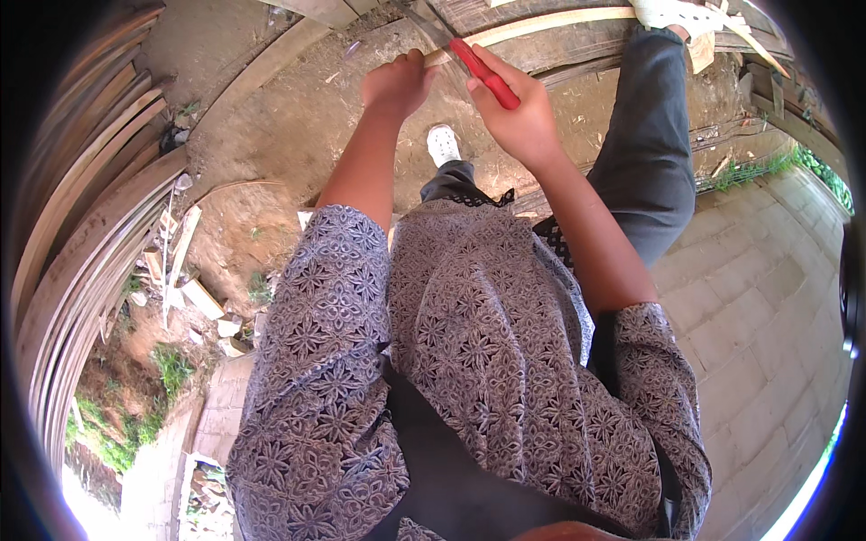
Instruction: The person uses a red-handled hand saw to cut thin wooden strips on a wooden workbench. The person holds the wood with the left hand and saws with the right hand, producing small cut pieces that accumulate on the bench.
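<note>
At the top, my left hand (397,85) is closed around the near end of a thin pale wooden strip (550,22). The strip runs off to the right toward my raised right foot in a white shoe (672,14). Just right of the left hand, my right hand (521,115) grips the red handle of a long-bladed hand tool (485,74). Its grey blade points up and left, across or close to the strip, and leaves the picture at the top. Whether the blade edge has teeth, and whether it touches the wood, I cannot tell.
Long boards (86,194) are stacked along the left side. Wood offcuts (203,299) lie on the dirt below them. More planks (577,56) lie at the top under the strip. My left white shoe (442,144) stands on bare dirt. A block wall (749,298) is at the right.
</note>
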A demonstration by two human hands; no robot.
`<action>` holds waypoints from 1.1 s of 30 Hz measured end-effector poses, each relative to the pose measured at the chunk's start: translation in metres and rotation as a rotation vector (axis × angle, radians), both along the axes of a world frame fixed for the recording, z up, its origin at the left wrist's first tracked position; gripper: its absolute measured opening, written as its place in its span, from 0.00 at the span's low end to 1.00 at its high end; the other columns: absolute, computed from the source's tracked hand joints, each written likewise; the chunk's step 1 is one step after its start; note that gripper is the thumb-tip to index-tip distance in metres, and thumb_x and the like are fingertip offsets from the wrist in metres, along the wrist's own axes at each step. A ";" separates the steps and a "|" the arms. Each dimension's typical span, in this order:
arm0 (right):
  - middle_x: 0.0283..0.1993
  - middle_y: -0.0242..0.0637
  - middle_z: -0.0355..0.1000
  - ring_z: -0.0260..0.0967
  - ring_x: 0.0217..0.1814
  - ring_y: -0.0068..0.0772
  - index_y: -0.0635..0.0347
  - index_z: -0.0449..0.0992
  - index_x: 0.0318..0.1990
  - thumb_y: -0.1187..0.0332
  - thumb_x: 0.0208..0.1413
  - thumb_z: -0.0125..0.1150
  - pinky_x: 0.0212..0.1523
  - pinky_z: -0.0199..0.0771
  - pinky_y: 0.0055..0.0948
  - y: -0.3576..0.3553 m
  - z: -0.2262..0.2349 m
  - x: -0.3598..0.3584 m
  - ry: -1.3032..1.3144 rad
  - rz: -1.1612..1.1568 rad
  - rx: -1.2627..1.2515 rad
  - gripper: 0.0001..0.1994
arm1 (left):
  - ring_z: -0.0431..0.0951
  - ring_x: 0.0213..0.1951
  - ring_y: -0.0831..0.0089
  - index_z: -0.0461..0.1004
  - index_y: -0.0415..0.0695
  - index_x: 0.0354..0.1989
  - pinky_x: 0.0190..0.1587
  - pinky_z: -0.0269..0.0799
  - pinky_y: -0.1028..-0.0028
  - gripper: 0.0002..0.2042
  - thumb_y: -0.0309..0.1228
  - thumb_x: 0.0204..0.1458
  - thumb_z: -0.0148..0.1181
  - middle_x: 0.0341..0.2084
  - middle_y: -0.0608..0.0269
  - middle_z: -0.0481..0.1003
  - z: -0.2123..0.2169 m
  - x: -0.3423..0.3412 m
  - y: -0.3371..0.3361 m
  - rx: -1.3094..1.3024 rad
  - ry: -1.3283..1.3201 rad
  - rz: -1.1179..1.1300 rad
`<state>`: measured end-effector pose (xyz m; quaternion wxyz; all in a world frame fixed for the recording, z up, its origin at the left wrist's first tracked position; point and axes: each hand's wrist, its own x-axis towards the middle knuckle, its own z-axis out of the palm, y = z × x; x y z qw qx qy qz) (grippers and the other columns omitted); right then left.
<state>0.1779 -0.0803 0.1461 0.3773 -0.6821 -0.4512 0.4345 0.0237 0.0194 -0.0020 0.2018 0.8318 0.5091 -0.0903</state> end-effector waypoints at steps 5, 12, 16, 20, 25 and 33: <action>0.57 0.49 0.76 0.73 0.59 0.29 0.63 0.68 0.66 0.72 0.62 0.59 0.58 0.69 0.26 -0.073 0.042 0.007 0.004 0.014 0.020 0.24 | 0.84 0.38 0.52 0.69 0.46 0.45 0.38 0.79 0.53 0.20 0.52 0.65 0.46 0.38 0.53 0.81 0.000 -0.003 -0.002 0.014 0.030 -0.026; 0.60 0.48 0.74 0.72 0.60 0.26 0.68 0.64 0.68 0.78 0.62 0.56 0.60 0.67 0.26 -0.137 0.133 0.022 -0.076 0.036 -0.137 0.25 | 0.84 0.37 0.53 0.69 0.45 0.45 0.37 0.80 0.54 0.20 0.52 0.65 0.46 0.38 0.54 0.81 -0.004 -0.004 -0.008 0.030 -0.006 -0.033; 0.57 0.52 0.76 0.76 0.56 0.33 0.65 0.70 0.64 0.74 0.60 0.60 0.55 0.72 0.27 -0.069 0.051 0.011 -0.040 0.003 -0.002 0.24 | 0.84 0.37 0.54 0.69 0.45 0.45 0.37 0.80 0.54 0.21 0.52 0.65 0.46 0.39 0.53 0.81 0.000 -0.001 -0.007 0.050 -0.019 -0.023; 0.57 0.54 0.76 0.76 0.57 0.34 0.65 0.71 0.63 0.70 0.60 0.62 0.56 0.72 0.28 -0.017 0.027 -0.014 -0.038 0.025 0.046 0.23 | 0.84 0.39 0.55 0.69 0.45 0.46 0.39 0.80 0.57 0.21 0.53 0.65 0.48 0.39 0.55 0.80 0.000 -0.003 0.001 0.047 -0.025 -0.017; 0.56 0.54 0.76 0.76 0.57 0.33 0.64 0.71 0.64 0.71 0.60 0.61 0.56 0.72 0.28 -0.053 0.013 -0.001 -0.083 -0.030 0.099 0.23 | 0.84 0.39 0.51 0.69 0.45 0.46 0.39 0.79 0.53 0.20 0.51 0.65 0.47 0.39 0.53 0.81 0.005 -0.004 -0.004 -0.016 0.027 -0.025; 0.55 0.49 0.77 0.74 0.53 0.24 0.64 0.67 0.67 0.77 0.61 0.58 0.55 0.70 0.24 -0.136 0.131 0.023 -0.062 0.012 -0.083 0.26 | 0.83 0.38 0.52 0.68 0.45 0.47 0.38 0.79 0.54 0.20 0.51 0.65 0.47 0.39 0.53 0.80 -0.002 -0.005 -0.006 0.022 -0.006 -0.022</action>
